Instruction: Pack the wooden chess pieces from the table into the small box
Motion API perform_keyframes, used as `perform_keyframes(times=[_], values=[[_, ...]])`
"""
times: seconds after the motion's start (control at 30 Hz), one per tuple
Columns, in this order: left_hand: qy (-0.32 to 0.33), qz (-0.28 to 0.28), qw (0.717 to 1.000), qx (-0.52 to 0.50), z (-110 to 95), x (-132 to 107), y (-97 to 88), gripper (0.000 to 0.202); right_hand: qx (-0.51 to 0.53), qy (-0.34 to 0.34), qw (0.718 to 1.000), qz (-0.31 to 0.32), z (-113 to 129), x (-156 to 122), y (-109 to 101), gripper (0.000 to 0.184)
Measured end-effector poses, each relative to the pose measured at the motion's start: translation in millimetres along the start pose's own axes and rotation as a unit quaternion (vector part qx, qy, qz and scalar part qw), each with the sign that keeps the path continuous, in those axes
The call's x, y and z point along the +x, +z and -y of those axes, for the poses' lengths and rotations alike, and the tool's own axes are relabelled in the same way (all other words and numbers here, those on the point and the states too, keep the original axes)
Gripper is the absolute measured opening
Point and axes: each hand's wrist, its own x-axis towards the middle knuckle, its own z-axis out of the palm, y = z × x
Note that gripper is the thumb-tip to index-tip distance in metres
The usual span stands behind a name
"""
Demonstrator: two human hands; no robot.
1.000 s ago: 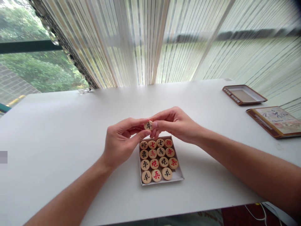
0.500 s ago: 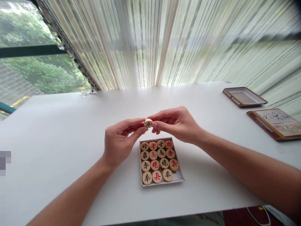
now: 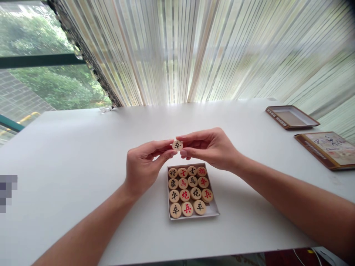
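Between my two hands, above the table, is a round wooden Chinese chess piece [image 3: 177, 145] with a black character turned toward me. My left hand [image 3: 146, 159] pinches its left edge with thumb and fingertips. From the right, my right hand [image 3: 206, 147] grips it the same way. Just below, a shallow square box [image 3: 213, 210] lies on the table, filled with rows of Chinese chess pieces bearing red or black characters. A gap shows in its front right corner, beside a black-marked piece [image 3: 199, 207].
At the right of the white table [image 3: 83, 155] lie an upturned brown-edged box lid or tray [image 3: 294, 117] and a printed box part [image 3: 330, 149]. String curtains [image 3: 177, 55] hang behind the table's far edge, with a window [image 3: 36, 81] at the left.
The chess piece has been tilted up so its marked face shows more fully. Both hands still hold it. The whole view has shifted slightly.
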Motion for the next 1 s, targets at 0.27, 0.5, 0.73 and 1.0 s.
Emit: perform_keyframes(times=[0.27, 0.5, 0.73, 1.0], values=[[0.017, 0.02, 1.0, -0.002, 1, 1, -0.4, 0.014, -0.025, 0.006, 1.0, 0.017, 2, -2, 2, 0.023], [-0.015, 0.038, 0.998, -0.048, 0, -2, 2.4, 0.032, -0.011, 0.068, 0.997, 0.034, 8, -1, 3, 0.022], [-0.012, 0.067, 0.996, -0.061, 1, -3, 3.6, 0.032, -0.003, 0.124, 0.992, 0.038, 8, -2, 2, 0.028], [0.067, 0.085, 0.994, -0.006, 1, -3, 5.2, 0.032, -0.036, 0.137, 0.99, 0.012, 10, -4, 8, 0.033]])
